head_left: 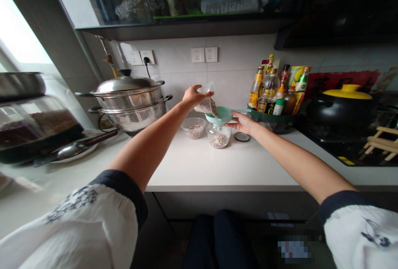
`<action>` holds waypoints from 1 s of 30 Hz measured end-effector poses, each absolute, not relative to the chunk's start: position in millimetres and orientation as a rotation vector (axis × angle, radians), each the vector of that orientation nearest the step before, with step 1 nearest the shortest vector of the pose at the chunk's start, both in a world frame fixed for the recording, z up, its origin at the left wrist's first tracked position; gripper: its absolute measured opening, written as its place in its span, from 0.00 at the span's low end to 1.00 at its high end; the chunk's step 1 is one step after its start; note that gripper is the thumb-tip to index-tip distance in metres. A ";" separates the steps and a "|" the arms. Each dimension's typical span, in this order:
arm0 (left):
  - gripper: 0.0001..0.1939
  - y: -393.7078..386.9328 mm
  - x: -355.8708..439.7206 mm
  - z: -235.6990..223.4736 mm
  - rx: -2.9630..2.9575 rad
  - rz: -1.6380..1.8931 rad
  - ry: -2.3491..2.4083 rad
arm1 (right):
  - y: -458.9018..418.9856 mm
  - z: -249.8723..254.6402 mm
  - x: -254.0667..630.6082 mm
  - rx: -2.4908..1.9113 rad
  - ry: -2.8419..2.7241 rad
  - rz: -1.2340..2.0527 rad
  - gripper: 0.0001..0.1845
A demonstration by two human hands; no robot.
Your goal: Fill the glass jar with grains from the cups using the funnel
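My left hand (pixel 195 95) grips a clear plastic cup (pixel 203 104), tilted to the right over a mint-green funnel (pixel 220 115). Small pale-brown grains lie at the cup's lip and run into the funnel. The funnel sits on the mouth of a clear jar (pixel 218 137), which is partly filled with the same kind of grains. My right hand (pixel 241 122) is closed around the funnel's side near its handle; its fingertips are by the jar's neck. Left of the jar stands a clear plastic tub (pixel 193 129) holding more grains. A round dark-rimmed lid (pixel 241 137) lies right of the jar.
A steel steamer pot (pixel 130 103) and a ladle-like utensil (pixel 77 146) are on the left. Bottles in a dark green basket (pixel 270 120) stand to the right, beside a black pot with a yellow lid (pixel 346 101) on the stove. A cabinet (pixel 186 30) hangs above.
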State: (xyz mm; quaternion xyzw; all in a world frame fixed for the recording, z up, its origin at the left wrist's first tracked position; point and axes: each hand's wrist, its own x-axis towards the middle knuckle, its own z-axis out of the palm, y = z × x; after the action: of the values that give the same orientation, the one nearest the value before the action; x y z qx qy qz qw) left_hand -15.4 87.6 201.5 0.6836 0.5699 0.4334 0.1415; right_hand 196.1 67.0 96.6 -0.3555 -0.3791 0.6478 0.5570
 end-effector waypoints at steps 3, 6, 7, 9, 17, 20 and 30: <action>0.45 87.5 -15.5 201.6 1.968 1.250 1.647 | 67.5 96.3 196.7 -0.833 -0.898 1.530 0.05; 0.45 88.0 -15.8 201.1 1.960 1.252 1.639 | 67.5 96.2 196.7 -0.828 -0.902 1.526 0.05; 0.45 88.1 -15.8 200.9 1.958 1.256 1.635 | 67.3 96.2 196.6 -0.829 -0.903 1.526 0.05; 0.45 88.1 -15.6 200.4 1.956 1.267 1.629 | 66.9 96.3 196.2 -0.831 -0.903 1.522 0.05; 0.44 87.5 -15.6 200.2 1.944 1.269 1.628 | 66.2 97.1 195.8 -0.832 -0.907 1.518 0.06; 0.45 87.0 -15.8 200.3 1.943 1.278 1.617 | 66.3 96.8 195.9 -0.824 -0.907 1.513 0.05; 0.44 86.0 -15.3 201.7 1.952 1.253 1.633 | 66.0 96.1 195.9 -0.814 -0.886 1.531 0.04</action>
State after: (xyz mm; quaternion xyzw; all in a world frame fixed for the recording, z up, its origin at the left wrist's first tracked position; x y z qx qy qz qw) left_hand -15.3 86.0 201.7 0.6801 0.5690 0.4366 0.1519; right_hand 195.9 66.0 96.1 -0.3458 -0.3763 0.6503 0.5621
